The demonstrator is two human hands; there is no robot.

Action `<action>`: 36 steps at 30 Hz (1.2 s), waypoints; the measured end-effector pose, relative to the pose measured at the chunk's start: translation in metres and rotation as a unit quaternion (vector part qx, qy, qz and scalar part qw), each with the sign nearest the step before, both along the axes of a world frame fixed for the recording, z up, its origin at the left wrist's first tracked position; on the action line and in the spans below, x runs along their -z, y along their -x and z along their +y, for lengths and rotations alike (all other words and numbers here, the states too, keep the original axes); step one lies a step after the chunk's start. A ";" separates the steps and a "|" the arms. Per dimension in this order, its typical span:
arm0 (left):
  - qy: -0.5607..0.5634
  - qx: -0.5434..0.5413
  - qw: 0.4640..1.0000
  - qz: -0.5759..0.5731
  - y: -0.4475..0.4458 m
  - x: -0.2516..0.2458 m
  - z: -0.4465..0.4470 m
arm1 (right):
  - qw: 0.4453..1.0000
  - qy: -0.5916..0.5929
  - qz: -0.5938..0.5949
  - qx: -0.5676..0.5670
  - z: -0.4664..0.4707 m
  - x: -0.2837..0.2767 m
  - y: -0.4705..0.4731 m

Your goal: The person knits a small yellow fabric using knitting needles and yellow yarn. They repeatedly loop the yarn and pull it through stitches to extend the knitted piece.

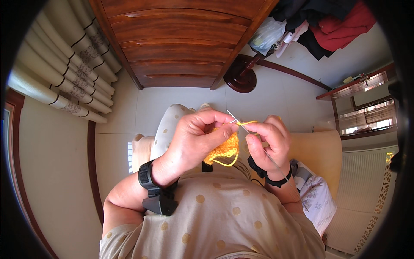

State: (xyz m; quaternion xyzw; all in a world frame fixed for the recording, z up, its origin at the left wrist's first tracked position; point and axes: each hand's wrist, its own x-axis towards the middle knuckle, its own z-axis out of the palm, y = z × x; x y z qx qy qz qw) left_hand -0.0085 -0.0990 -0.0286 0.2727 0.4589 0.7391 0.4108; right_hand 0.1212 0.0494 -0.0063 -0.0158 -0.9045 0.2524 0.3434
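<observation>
Between my hands hangs a small piece of yellow-orange knitting [224, 147], with a loop of yarn drooping from its lower edge. My left hand [200, 136] pinches its upper edge between thumb and fingers, where a light needle tip shows. In my right hand [271, 139] is a long thin metal knitting needle [275, 163], whose tip crosses the other one near my left fingertips. Yellow yarn [248, 122] runs from the crossing over my right index finger. The rest of the left needle is hidden behind my left hand.
Ahead stands a wooden chest of drawers [178, 48]. Right of it, a coat stand's round base [240, 77] rests on the tiled floor, with clothes [344, 27] above. Curtains [71, 64] hang at left. A floral cloth [315, 194] lies by my right arm on a tan seat [318, 155].
</observation>
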 end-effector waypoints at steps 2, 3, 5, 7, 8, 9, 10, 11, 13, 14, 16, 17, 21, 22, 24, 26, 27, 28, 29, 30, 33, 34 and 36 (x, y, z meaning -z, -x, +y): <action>0.003 0.015 1.000 -0.002 0.000 -0.001 -0.001 | 0.999 -0.023 -0.004 0.025 0.001 0.000 0.000; 0.010 0.028 0.999 -0.015 0.001 -0.002 -0.002 | 0.999 -0.040 -0.005 0.035 0.002 0.000 0.000; 0.018 0.052 0.998 -0.042 0.003 -0.005 -0.004 | 0.998 -0.047 -0.007 0.030 0.005 -0.001 0.000; 0.012 0.070 0.995 -0.068 0.003 -0.006 -0.004 | 0.998 -0.053 -0.010 0.025 0.006 -0.002 0.000; 0.013 0.066 0.995 -0.068 0.004 -0.006 -0.004 | 0.998 -0.053 -0.011 0.023 0.006 -0.002 0.000; 0.006 0.059 0.996 -0.066 0.003 -0.006 -0.002 | 0.998 -0.055 -0.013 0.022 0.006 -0.003 0.000; -0.001 0.053 0.996 -0.065 0.004 -0.006 -0.002 | 0.998 -0.052 -0.011 0.023 0.005 -0.003 -0.001; 0.004 0.056 0.996 -0.067 0.004 -0.006 -0.002 | 0.998 -0.052 -0.010 0.024 0.005 -0.003 -0.001; 0.014 0.058 0.996 -0.070 0.005 -0.006 -0.002 | 0.999 -0.046 -0.007 0.024 0.004 -0.003 -0.001; 0.012 0.059 0.996 -0.068 0.004 -0.006 -0.001 | 0.999 -0.040 -0.004 0.023 0.003 -0.003 -0.001; 0.012 0.053 0.997 -0.063 0.004 -0.005 -0.001 | 0.999 -0.028 -0.002 0.018 0.003 -0.002 -0.001; 0.009 0.054 0.997 -0.062 0.004 -0.005 -0.001 | 1.000 -0.020 -0.003 0.015 0.003 -0.002 -0.002; 0.026 0.054 0.997 -0.054 0.005 -0.006 -0.003 | 1.000 0.003 -0.001 0.005 0.002 0.000 -0.003; 0.031 0.053 0.997 -0.050 0.005 -0.006 -0.003 | 1.000 0.008 -0.004 0.004 0.002 0.000 -0.003; 0.043 0.053 0.997 -0.047 0.005 -0.007 -0.004 | 1.000 0.015 -0.005 0.002 0.001 0.000 -0.003; 0.037 0.046 0.996 -0.061 0.004 -0.008 -0.004 | 1.000 0.014 -0.006 0.000 0.001 0.000 -0.004; 0.027 0.039 0.996 -0.078 0.003 -0.008 -0.003 | 1.000 0.014 -0.008 -0.001 0.001 0.001 -0.003; 0.016 0.031 0.995 -0.094 0.002 -0.008 -0.003 | 1.000 0.012 -0.007 -0.002 0.001 0.001 -0.004; 0.012 0.027 0.995 -0.090 0.001 -0.008 -0.002 | 1.000 0.011 -0.008 -0.002 0.001 0.001 -0.004; 0.008 0.022 0.996 -0.086 0.001 -0.008 -0.001 | 1.000 0.009 -0.009 -0.002 0.001 0.002 -0.004; 0.005 0.022 0.996 -0.083 0.000 -0.007 -0.001 | 1.000 -0.008 -0.008 0.000 0.000 0.003 -0.004; 0.000 0.021 0.996 -0.082 0.000 -0.006 -0.001 | 1.000 -0.024 -0.010 -0.002 0.000 0.003 -0.004; -0.004 0.000 0.997 -0.074 -0.002 -0.003 0.001 | 0.998 -0.056 -0.010 -0.003 -0.001 0.001 -0.003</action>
